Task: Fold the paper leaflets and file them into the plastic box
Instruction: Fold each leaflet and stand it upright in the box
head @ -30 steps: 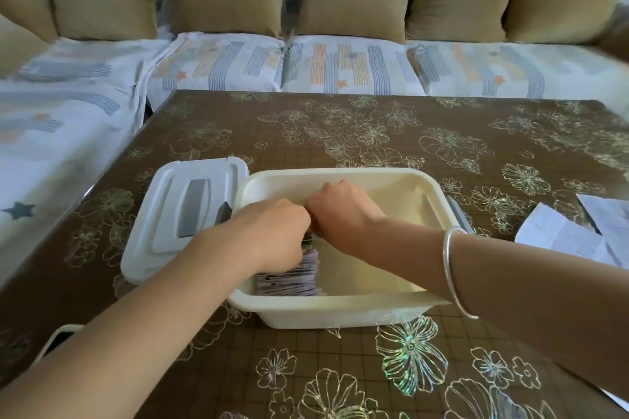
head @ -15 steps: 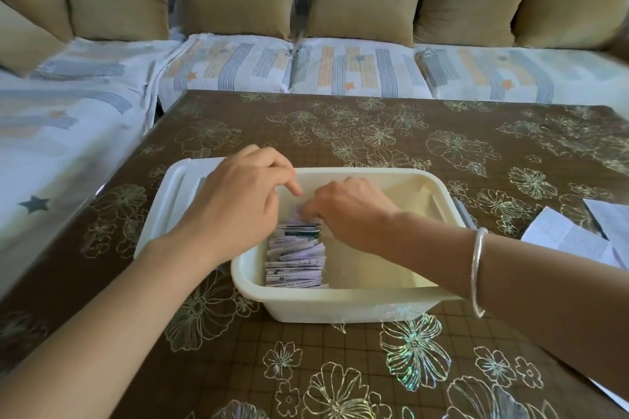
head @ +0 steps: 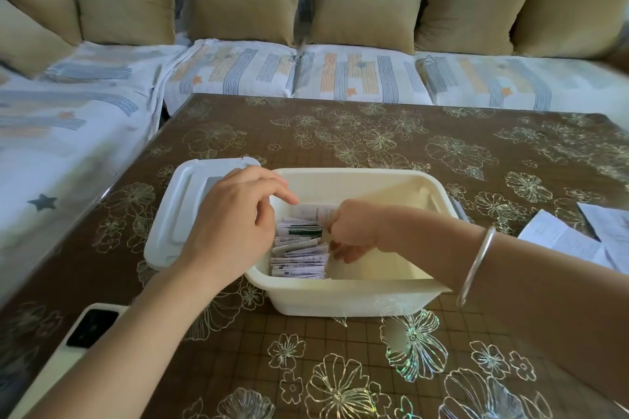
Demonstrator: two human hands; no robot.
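A cream plastic box (head: 357,296) stands on the table in front of me. Several folded leaflets (head: 299,253) stand in a row along its left side. My right hand (head: 354,231) is down inside the box, pinching a folded leaflet (head: 315,212) at the far end of the row. My left hand (head: 235,224) hovers over the box's left rim, fingers loosely bent, its index finger pointing toward that leaflet. It holds nothing.
The box's white lid (head: 183,210) lies just left of the box, partly under my left hand. Unfolded leaflets (head: 578,238) lie at the table's right edge. A phone (head: 88,330) rests at the near left. A sofa with cushions surrounds the table.
My left hand has lifted out of the box and now hovers over its left rim. My right hand stays inside at the far end of the row, and a phone has come into view.
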